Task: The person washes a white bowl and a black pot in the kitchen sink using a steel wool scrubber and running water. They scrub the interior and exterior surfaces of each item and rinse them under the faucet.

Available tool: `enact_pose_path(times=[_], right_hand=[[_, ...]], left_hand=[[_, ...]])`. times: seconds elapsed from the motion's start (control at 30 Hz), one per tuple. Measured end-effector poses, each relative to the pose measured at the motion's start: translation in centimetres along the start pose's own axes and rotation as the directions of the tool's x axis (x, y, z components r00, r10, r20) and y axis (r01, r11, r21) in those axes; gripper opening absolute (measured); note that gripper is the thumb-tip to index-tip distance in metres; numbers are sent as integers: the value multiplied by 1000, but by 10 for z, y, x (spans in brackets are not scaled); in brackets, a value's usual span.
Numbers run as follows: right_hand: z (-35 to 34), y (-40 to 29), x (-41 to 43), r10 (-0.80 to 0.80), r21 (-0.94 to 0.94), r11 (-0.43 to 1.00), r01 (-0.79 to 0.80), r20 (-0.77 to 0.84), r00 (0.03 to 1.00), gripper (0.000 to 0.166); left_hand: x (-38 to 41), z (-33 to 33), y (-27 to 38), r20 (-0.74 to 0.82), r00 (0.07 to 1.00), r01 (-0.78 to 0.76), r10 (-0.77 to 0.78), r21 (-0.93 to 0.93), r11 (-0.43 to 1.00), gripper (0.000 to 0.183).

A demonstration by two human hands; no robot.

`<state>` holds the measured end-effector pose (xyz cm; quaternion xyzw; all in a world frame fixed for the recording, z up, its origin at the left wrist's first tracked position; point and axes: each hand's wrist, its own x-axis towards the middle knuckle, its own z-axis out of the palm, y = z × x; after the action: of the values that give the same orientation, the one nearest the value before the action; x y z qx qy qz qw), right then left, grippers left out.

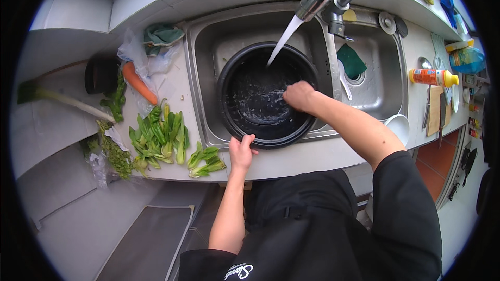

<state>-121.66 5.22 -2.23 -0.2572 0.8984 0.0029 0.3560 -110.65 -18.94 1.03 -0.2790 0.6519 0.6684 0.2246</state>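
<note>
A round black basin [258,115] sits in the larger left bowl of a stainless-steel double sink [213,27]. Its near rim is pinched by my left hand [240,152], thumb on top. Over the basin's right part, my right hand [300,96] is curled and slightly blurred. Its fingertips are hidden, so whether anything is in them does not show. Water [284,41] runs from the chrome faucet [312,4] into the far part of the basin. Small pale specks and ripples show inside it.
Left of the sink lie leafy green vegetables [158,136], a carrot [138,82], a leek [74,104] and a teal cloth [162,35]. The right bowl holds a green scouring pad [351,61] and a white spoon [344,80]. Farther right are a yellow-capped bottle [431,77], a cutting board [433,111] and a knife [441,115].
</note>
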Motion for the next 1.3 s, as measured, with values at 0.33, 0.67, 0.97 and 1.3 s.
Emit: enact_pose_path(times=[0.33,0.67,0.97,1.3], right_hand=[[45,-31,10,288,347,909,-231,-121,950,14],[59,-26,15,229,382,909,-168,-120,966,14],[35,6,35,180,194,979,-56,-715,676,11],[48,-36,-1,12,643,758,113,-187,982,19]], left_hand=[[-6,23,1,-37,979,-188,199,194,963,14],[-11,18,7,9,981,-190,194,250,949,35],[-28,34,53,29,950,-299,311,369,880,31],[-25,26,64,-57,973,-154,222,553,819,38]])
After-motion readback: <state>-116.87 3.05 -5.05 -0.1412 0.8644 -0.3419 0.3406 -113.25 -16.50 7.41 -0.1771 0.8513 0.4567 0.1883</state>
